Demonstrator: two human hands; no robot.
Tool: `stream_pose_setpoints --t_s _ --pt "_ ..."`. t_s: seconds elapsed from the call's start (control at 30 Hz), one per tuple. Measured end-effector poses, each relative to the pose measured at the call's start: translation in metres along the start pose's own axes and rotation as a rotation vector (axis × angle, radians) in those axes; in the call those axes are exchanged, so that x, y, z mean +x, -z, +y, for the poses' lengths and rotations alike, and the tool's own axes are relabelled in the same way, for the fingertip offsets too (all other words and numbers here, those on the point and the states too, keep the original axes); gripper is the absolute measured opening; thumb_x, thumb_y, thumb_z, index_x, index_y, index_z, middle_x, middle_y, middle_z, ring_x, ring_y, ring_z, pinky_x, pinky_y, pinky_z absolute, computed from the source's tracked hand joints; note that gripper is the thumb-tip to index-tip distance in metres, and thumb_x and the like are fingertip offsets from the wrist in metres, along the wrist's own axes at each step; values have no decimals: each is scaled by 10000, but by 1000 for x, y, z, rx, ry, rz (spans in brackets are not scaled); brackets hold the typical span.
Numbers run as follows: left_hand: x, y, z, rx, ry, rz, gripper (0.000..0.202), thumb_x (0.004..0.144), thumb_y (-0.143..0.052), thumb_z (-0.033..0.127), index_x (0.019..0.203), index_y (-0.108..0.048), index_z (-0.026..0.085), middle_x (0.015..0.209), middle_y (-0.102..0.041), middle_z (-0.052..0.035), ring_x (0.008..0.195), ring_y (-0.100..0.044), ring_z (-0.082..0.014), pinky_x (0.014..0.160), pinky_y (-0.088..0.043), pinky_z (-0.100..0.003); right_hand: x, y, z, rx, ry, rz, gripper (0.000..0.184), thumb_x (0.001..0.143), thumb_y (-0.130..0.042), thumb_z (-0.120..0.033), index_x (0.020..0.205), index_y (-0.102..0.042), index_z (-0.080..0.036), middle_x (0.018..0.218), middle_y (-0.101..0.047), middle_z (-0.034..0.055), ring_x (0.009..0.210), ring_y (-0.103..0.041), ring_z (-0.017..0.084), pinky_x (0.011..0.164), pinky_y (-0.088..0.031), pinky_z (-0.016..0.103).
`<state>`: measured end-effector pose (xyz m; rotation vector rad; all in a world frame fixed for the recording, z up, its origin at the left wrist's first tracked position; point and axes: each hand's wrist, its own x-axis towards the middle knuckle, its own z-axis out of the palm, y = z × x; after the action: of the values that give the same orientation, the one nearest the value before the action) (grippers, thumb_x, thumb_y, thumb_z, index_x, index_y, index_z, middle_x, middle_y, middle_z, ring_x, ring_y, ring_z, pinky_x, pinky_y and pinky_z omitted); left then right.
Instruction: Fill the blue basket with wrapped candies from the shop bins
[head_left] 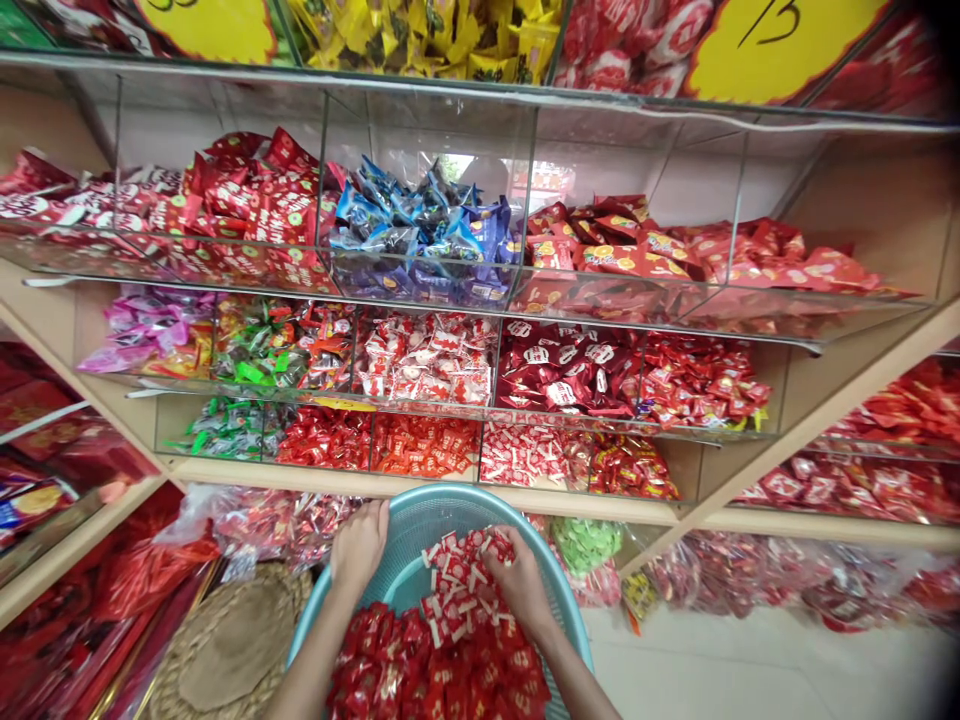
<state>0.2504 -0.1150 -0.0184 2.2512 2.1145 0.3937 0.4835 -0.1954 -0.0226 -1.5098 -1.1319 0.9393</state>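
Observation:
A light-blue plastic basket (442,508) sits low in front of me, tilted toward the shelves. It holds a heap of red-and-white wrapped candies (457,585) and shiny red wrapped candies (439,665). My left hand (360,545) lies over the basket's upper left rim, fingers pointing down, and I cannot tell whether it grips the rim. My right hand (521,582) is pressed into the red-and-white candies, with its fingers curled among them. Whether those fingers hold any pieces is hidden.
Clear acrylic bins of wrapped sweets (427,360) fill wooden shelves ahead. Yellow price signs (776,35) hang above them. A round woven mat (232,645) lies left of the basket. Bags of red sweets (720,575) line the shelf base to the right, above a pale tiled floor (735,665).

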Motion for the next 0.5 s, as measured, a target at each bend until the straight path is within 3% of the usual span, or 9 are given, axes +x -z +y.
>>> stream_pose_setpoints --t_s 0.13,0.33,0.5 --pt "0 1 1 0 4 -8 479 910 -145 383 997 -565 168 931 -664 -94 804 -635 -197 707 -437 -293 6 -4 13 -108 112 26 254 711 -519 -316 919 -592 -189 905 -656 51 855 -589 215 804 -453 332" --pt "1 -1 0 4 2 4 478 912 -144 383 980 -573 182 925 -668 -85 800 -637 -191 707 -437 -285 6 -4 20 -142 76 23 272 720 -508 -318 944 -601 -196 841 -664 42 779 -605 215 734 -476 324" --pt "1 -3 -1 9 -3 10 481 912 -137 392 971 -569 189 908 -670 -73 793 -638 -197 691 -433 -288 6 2 16 -131 110 53 291 746 -500 -335 975 -579 -174 935 -654 66 836 -597 212 788 -460 328"
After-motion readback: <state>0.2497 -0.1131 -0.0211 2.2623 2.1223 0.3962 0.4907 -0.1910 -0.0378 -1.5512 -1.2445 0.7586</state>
